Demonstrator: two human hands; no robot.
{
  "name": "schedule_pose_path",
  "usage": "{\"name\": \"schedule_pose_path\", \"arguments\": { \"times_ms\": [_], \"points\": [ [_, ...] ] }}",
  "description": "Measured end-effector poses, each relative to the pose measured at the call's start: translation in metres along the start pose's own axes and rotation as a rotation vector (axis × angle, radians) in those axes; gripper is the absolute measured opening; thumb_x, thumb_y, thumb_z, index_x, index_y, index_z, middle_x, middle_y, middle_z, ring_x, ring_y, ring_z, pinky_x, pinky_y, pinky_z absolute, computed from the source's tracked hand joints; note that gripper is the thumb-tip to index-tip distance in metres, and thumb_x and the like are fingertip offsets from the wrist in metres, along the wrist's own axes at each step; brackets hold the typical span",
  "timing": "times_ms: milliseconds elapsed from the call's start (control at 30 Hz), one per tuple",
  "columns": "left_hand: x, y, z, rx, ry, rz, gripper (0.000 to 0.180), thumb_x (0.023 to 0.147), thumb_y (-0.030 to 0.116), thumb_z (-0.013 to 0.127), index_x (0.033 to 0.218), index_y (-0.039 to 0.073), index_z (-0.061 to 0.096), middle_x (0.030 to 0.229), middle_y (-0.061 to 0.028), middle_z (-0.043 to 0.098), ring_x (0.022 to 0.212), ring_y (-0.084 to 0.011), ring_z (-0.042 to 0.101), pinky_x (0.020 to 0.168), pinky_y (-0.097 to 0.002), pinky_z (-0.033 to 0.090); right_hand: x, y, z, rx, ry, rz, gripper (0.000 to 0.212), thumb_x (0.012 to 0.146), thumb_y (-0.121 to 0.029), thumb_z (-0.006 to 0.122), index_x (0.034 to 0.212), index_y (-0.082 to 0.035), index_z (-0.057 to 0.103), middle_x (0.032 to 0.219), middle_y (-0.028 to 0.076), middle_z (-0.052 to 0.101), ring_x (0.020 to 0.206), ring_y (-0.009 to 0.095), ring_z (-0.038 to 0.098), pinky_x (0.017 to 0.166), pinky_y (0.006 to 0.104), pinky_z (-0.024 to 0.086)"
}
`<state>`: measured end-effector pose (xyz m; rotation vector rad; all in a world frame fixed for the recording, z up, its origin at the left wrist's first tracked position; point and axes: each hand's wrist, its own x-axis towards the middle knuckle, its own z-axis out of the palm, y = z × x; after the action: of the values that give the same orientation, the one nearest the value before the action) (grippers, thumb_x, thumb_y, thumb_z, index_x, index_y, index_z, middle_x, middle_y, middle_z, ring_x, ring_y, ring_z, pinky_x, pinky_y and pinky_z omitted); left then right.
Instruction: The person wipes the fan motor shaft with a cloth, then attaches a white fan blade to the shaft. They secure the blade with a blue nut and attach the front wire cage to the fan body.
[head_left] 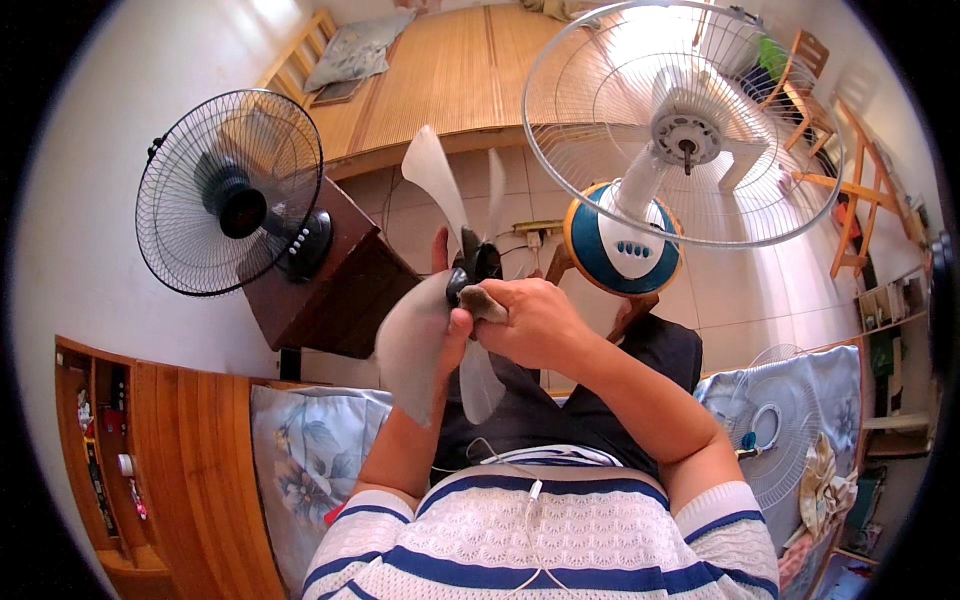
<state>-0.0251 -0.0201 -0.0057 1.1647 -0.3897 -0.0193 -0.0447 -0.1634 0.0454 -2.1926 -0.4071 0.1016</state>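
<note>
I hold a translucent fan blade assembly [432,330] with a black hub in front of my chest. My left hand [447,300] grips it from behind, the thumb showing beside the hub and the rest hidden by a blade. My right hand [530,322] presses a small brown cloth [482,301] against the hub. Ahead stands a white and blue fan [628,235] with its rear grille [680,120] on and its motor shaft bare, without blades.
A black fan [232,192] stands on a dark wooden stand [330,280] at the left. A loose white front grille [775,430] lies on the floral cushion at my right. A wooden bed with a mat is at the back, and shelves stand at the lower left.
</note>
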Motion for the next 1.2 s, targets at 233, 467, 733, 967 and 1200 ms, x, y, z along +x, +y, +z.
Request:
{"name": "schedule_pose_path", "arguments": {
  "times_ms": [233,467,733,967,1200],
  "points": [
    [0.008,-0.005,0.003,-0.44,0.025,-0.112,0.092,0.083,0.064,0.05,0.149,0.018,0.005,0.137,-0.0135,0.041,0.122,-0.0263,0.048,0.1,-0.0371,0.042,-0.019,0.027,-0.021,0.479,0.363,0.023,0.041,0.073,-0.009,0.065,0.111,-0.004,0.05,0.089,0.017,0.062,0.082,0.026,0.064,0.076,0.0347,0.049],
    [0.006,-0.014,0.011,-0.486,0.005,-0.158,0.08,0.088,0.058,0.049,0.146,0.013,0.016,0.137,-0.0115,0.041,0.122,-0.0257,0.047,0.101,-0.0378,0.041,-0.027,0.02,-0.015,-0.099,0.543,-0.391,0.049,0.065,-0.013,0.074,0.11,-0.009,0.054,0.084,0.011,0.06,0.074,0.027,0.062,0.066,0.0363,0.048],
    [0.005,-0.006,0.026,-0.275,0.018,-0.131,0.083,0.084,0.059,0.052,0.142,0.007,0.025,0.142,-0.0138,0.037,0.126,-0.0268,0.042,0.105,-0.0403,0.037,-0.032,0.023,-0.005,-0.398,0.385,-0.328,0.057,0.06,-0.017,0.077,0.111,-0.004,0.057,0.087,0.01,0.058,0.075,0.028,0.061,0.062,0.0362,0.048],
    [0.012,-0.012,0.033,-0.207,-0.049,-0.082,0.094,0.079,0.049,0.069,0.143,0.004,0.018,0.134,-0.0151,0.042,0.12,-0.0291,0.05,0.1,-0.0374,0.042,-0.032,0.027,-0.015,-0.447,0.008,-0.103,0.051,0.067,-0.019,0.073,0.113,-0.003,0.058,0.084,0.012,0.059,0.076,0.029,0.062,0.061,0.037,0.048],
    [0.01,-0.013,0.032,-0.111,-0.065,-0.1,0.102,0.074,0.052,0.073,0.143,0.003,0.017,0.134,-0.0163,0.043,0.123,-0.0303,0.048,0.102,-0.0394,0.041,-0.016,0.05,-0.03,0.403,-0.223,0.179,0.019,0.076,-0.018,0.059,0.085,-0.003,0.064,0.089,0.014,0.063,0.072,0.027,0.062,0.065,0.0361,0.05]
  ]
}}
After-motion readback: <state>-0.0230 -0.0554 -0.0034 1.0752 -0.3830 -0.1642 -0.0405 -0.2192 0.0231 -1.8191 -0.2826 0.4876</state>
